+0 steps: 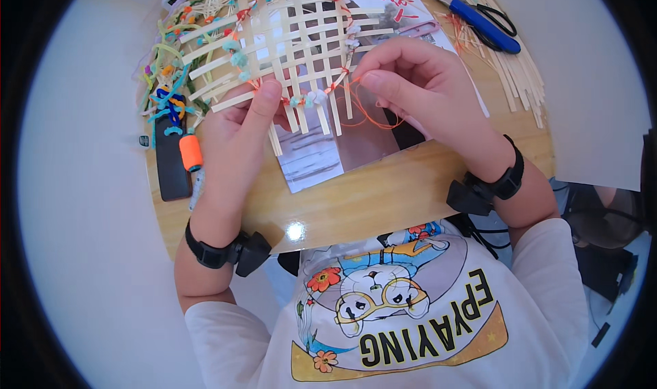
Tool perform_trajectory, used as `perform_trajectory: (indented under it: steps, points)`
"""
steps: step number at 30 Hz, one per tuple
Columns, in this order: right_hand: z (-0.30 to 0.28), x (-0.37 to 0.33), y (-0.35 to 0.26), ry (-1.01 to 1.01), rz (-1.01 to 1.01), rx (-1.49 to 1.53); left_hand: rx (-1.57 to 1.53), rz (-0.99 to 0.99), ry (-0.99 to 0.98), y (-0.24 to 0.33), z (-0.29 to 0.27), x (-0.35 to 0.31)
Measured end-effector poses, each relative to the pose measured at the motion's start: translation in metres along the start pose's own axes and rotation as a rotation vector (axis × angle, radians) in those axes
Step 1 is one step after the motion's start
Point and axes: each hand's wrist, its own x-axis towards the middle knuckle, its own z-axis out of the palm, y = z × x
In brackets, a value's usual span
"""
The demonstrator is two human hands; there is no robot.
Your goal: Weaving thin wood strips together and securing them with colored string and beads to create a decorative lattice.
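Over the counter (356, 201), the left grip (237, 132) pinches the near edge of a woven mat (306, 45) of pale strips. The right grip (421, 81) pinches orange thread (355, 83) beside it. Below lies a shiny picture sheet (311, 160). An orange spool (191, 152) sits left; blue-handled pliers (484, 28) lie far right.

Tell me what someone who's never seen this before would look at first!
Probably the woven lattice of pale flat strips at the top middle, held at its lower left by the left hand, while the right hand pinches orange thread at its lower right. Next might come the bright orange thread spool at the table's left, and the upside-down cartoon animal on the shirt below.
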Motion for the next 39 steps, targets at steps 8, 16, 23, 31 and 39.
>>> perform_trajectory:
  steps: [8,16,23,31,39]
  points:
    - [0.007,0.001,0.004,0.080,-0.131,-0.073,-0.003,-0.025,-0.036,0.002,0.003,-0.004]
    - [0.007,0.003,0.011,0.115,-0.137,-0.145,-0.046,-0.039,-0.069,-0.002,0.001,-0.001]
    - [0.010,0.003,0.011,0.152,-0.204,-0.181,-0.080,-0.061,-0.069,-0.003,0.001,-0.002]
    - [0.007,0.002,0.016,0.163,-0.296,-0.428,0.059,0.006,-0.051,0.001,0.006,-0.006]
    - [0.009,0.001,0.015,0.234,-0.322,-0.522,0.015,0.040,-0.046,0.002,0.006,-0.006]
